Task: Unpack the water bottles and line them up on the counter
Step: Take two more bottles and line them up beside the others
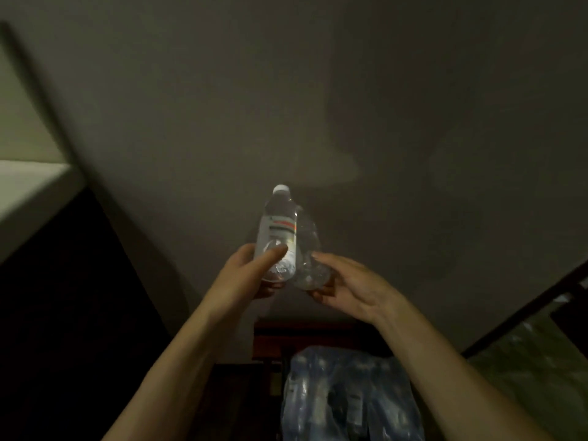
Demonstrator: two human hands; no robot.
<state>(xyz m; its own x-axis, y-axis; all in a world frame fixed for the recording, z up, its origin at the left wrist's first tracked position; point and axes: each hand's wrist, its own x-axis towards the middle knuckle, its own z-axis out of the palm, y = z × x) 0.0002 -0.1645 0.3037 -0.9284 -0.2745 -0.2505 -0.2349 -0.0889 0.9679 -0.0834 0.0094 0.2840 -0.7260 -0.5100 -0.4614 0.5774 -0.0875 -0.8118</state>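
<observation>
Fingers of the left hand wrap around the lower body of a labelled water bottle, thumb across its front, holding it upright in the air before a dim grey wall. Beside it, touching, the right hand grips the base of a second, clear bottle. Below lies the plastic-wrapped bottle pack
</observation>
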